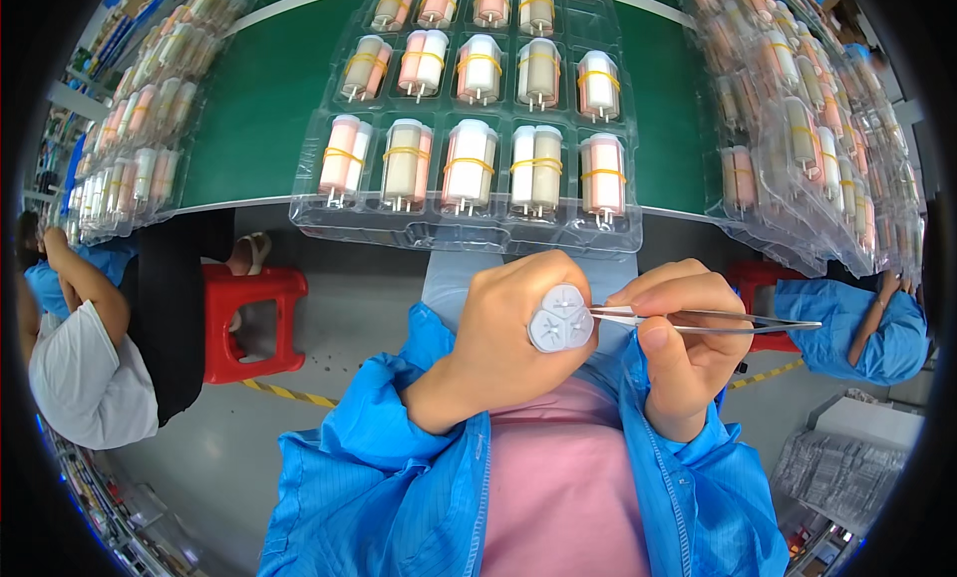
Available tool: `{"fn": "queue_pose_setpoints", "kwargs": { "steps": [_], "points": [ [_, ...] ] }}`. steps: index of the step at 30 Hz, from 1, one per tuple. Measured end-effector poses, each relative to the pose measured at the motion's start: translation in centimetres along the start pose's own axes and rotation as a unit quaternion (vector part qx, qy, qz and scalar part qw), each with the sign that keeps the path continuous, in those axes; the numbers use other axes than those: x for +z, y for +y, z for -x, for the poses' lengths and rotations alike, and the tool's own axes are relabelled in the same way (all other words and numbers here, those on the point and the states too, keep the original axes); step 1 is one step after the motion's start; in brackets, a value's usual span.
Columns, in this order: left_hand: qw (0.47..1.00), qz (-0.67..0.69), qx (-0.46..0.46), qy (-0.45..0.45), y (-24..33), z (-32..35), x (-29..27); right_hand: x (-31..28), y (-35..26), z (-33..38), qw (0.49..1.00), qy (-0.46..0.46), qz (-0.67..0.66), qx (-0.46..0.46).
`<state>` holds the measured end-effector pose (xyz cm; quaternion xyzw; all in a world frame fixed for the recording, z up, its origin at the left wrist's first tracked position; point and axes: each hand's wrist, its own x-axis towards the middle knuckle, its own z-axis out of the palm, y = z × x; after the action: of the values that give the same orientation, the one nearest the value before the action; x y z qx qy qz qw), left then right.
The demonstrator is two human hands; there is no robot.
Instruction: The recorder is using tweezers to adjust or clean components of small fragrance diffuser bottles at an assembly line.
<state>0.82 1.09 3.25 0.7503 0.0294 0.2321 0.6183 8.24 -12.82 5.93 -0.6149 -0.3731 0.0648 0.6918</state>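
My left hand [518,328] is closed around a bundle of tubes, of which only the pale, three-lobed end [561,320] shows; the rest is hidden in my fist. In my right hand [688,333] are metal tweezers [743,323], pinched between thumb and fingers. Their tips point left and reach the edge of the pale end; whether they touch it I cannot tell. Beyond my hands, a clear plastic tray [349,221] holds rows of similar bundles [469,166], pink, white and grey, each with a yellow band round it and thin pins at the near end.
Stacked clear trays of bundles stand on the green table [264,129] at left [150,109] and right [817,158]. A red stool [249,323] is at left. One person [95,358] sits far left; another in blue [857,328] is far right. A white box [867,423] lies lower right.
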Motion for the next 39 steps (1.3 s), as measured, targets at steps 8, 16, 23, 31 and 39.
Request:
{"fn": "queue_pose_setpoints", "kwargs": {
  "steps": [8,16,23,31,39],
  "points": [
    [0.997,0.067,-0.026,-0.014,0.0,0.1,-0.2,0.4,-0.1,0.2,1.000,-0.006,-0.026,0.015],
    [0.999,0.034,-0.006,-0.013,0.2,0.2,0.0,0.6,0.2,-0.3,0.998,-0.020,0.024,-0.059],
    [0.999,-0.016,0.038,-0.003,0.1,0.1,0.1,0.4,-0.1,-0.9,0.990,-0.066,0.087,-0.093],
    [0.998,-0.041,0.055,0.004,0.1,0.0,0.1,0.5,-0.4,-1.4,0.982,-0.092,0.119,-0.116],
    [0.985,-0.133,0.107,0.019,-0.3,0.1,0.2,0.5,-1.4,-1.5,0.977,-0.110,0.150,-0.101]
  ]
}}
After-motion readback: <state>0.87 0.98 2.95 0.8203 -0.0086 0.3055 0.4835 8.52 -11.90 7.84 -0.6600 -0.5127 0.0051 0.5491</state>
